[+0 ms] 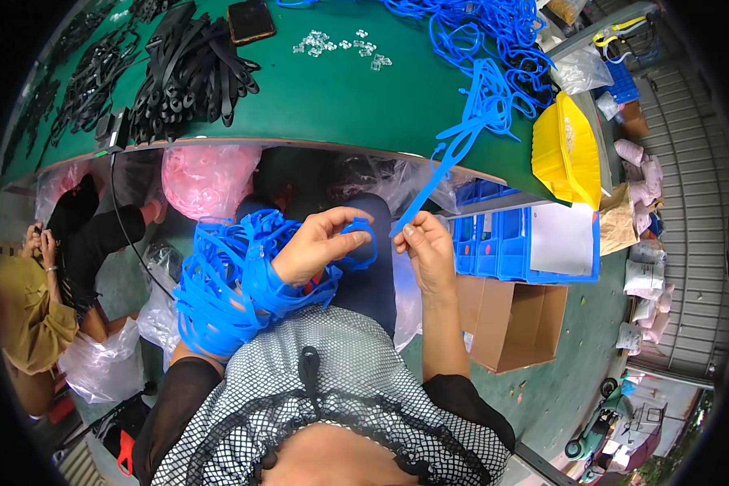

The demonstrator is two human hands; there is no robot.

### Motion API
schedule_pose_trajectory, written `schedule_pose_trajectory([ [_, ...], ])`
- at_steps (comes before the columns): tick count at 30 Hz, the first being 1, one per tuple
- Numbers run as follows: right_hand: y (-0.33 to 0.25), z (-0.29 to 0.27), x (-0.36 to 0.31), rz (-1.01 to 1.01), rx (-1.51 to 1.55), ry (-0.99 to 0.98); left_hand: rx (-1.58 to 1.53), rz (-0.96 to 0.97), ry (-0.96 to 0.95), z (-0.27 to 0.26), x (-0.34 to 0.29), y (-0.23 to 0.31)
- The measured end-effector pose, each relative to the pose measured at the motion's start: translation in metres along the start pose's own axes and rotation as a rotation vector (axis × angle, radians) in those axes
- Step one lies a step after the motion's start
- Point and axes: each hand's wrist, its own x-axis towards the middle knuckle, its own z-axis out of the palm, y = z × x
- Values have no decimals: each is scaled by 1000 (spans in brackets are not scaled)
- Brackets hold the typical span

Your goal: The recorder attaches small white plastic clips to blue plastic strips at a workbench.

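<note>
With my left hand [320, 247] I'm pinching a blue loop [370, 257], with my right hand [429, 253] a blue strap [429, 188], seemingly handling straps singly. Continuing is calling for steady, firm pinches.

It's a workshop — green worktable [340, 105], blue straps [484, 85], plastic bins [508, 235].

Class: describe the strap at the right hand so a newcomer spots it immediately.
Find the green table and the blue tangle at its right. From there, the blue strap crosses the near edge to the right hand; its straight lower length sets it apart from curled neighbours.
</note>
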Motion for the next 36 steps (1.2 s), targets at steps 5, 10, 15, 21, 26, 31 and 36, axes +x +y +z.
schedule_pose_trajectory([
  [5, -2, 12, -16, 28, -128, -62, 25, -22, -16, 2, 9, -2],
  [10, 7, 27, -35, 67, -338, -150, -7, -12, -85, 5, 13, -18],
  [15, 2, 12, -29, 183, -307, -307, 25, -56, -92, -5, 3, -18],
  [21, 18, -20, 17, -29, -130, 144, 41, -115, -128, -8, -9, -15],
  [26, 13, -14, 44, 36, 336, 53, 89, -69, -225, -16, -22, -6],
  [31, 1, -24, 72, 23, 474, 91, 415, 51, -427, -40, -40, 14],
  [36, 6, -39, 94, -8, 598, 104, 427, 161, -551, -65, -58, 40],
])
